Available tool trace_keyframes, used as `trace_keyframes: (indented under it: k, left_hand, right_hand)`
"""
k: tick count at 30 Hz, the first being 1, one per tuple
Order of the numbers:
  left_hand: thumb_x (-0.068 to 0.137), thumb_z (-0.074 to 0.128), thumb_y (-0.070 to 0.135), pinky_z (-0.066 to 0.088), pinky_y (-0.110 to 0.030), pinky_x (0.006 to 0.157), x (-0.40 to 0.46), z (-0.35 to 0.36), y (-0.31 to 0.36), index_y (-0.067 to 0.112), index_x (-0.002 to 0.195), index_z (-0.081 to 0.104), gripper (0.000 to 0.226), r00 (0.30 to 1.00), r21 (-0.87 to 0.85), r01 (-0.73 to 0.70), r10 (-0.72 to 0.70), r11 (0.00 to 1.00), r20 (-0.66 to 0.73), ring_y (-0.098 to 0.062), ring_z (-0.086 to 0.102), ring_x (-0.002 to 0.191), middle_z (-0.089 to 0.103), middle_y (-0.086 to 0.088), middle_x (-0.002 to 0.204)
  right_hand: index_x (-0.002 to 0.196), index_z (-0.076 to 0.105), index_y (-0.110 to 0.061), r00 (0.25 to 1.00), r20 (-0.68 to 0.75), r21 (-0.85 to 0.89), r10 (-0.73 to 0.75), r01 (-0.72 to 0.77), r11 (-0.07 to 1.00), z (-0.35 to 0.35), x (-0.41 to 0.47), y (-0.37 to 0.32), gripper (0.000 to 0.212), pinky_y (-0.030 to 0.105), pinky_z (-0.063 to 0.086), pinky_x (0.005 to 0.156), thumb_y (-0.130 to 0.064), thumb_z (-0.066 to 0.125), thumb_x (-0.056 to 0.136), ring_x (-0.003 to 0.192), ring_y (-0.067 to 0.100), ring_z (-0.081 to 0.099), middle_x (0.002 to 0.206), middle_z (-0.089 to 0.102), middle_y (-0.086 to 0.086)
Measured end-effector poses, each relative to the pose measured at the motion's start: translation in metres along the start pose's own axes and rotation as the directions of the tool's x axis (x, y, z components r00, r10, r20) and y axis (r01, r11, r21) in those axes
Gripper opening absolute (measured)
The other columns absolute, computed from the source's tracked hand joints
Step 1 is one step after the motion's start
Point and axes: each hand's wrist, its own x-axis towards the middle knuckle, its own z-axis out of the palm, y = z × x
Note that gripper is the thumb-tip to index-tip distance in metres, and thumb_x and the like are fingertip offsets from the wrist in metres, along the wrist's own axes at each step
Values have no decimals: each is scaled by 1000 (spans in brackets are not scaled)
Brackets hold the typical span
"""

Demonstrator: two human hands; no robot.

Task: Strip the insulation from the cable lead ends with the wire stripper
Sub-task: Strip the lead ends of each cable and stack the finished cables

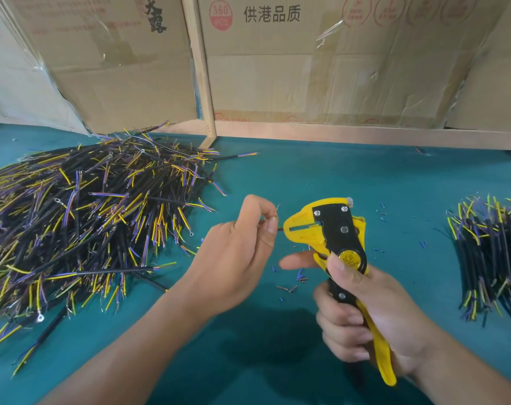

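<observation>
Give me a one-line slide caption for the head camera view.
Left hand feeds a cable lead into the yellow wire stripper held by the right hand, between two cable piles.

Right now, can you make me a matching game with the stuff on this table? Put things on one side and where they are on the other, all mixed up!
Things:
1. wire stripper
2. big cable pile
3. small cable pile
4. cut insulation bits

Places:
A. far right of the table
B. loose on the green mat between the hands
C. in the right hand
D. left of the table

Pairs: 1-C, 2-D, 3-A, 4-B
</observation>
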Motion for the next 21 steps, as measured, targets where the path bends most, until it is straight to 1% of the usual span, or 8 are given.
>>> trace_keyframes:
  k: [3,5,8,10,12,14,17,21]
  left_hand:
    - [100,27,44,23,-31,52,1,-4,-3,30,97,33,16,999,-32,16,-17,999,-42,-20,33,52,40,8,61]
    - [100,27,45,23,-33,51,2,-7,-6,33,96,32,13,998,-9,20,-21,1000,-67,-21,33,52,40,4,62]
    - [101,28,41,21,-33,50,3,-9,-7,33,98,32,9,998,67,-4,8,998,-62,-19,31,49,39,7,58]
    - [101,30,35,21,-30,49,4,-9,-5,26,101,33,9,997,155,-51,59,987,-47,-18,27,48,32,9,51]
    - [101,34,28,25,-29,43,4,-7,0,21,102,35,7,991,227,-120,130,967,-32,-18,26,45,26,12,51]
    - [99,37,23,30,-28,38,3,-5,5,18,100,36,5,977,283,-203,212,938,-1,-19,30,42,30,12,54]
    - [98,38,22,32,-30,36,1,1,11,16,99,37,5,952,330,-302,303,895,50,-23,38,42,35,11,58]
    - [101,37,24,35,-33,37,0,4,13,16,99,37,7,946,313,-323,314,893,80,-22,38,44,35,12,59]
  right_hand:
    - [132,62,-13,999,16,37,-30,30,999,-3,-1,-3,62,19,35,43,-52,74,86,37,6,32,51,37,-8]
    - [130,63,-11,997,-31,32,-65,66,997,-5,0,-5,63,20,35,44,-52,77,84,38,7,32,52,35,-6]
    - [123,66,-3,977,-132,14,-167,170,985,-5,6,-3,66,33,42,49,-49,81,79,47,17,38,59,37,2]
    - [114,68,2,956,-197,-10,-216,218,976,-3,10,-1,66,39,49,61,-47,85,73,57,24,45,67,43,9]
    - [103,71,0,948,-239,-8,-208,212,977,1,11,2,62,41,53,64,-46,90,65,63,28,50,72,48,13]
    - [95,71,-3,952,-250,11,-176,185,983,5,11,4,56,42,54,65,-44,92,62,65,30,53,74,51,15]
    - [86,69,-6,957,-261,-9,-128,130,991,13,9,7,39,42,54,65,-39,84,71,66,32,54,74,53,16]
    - [77,64,-8,954,-288,47,-85,103,994,19,11,6,21,43,54,64,-28,71,81,61,30,52,69,51,14]
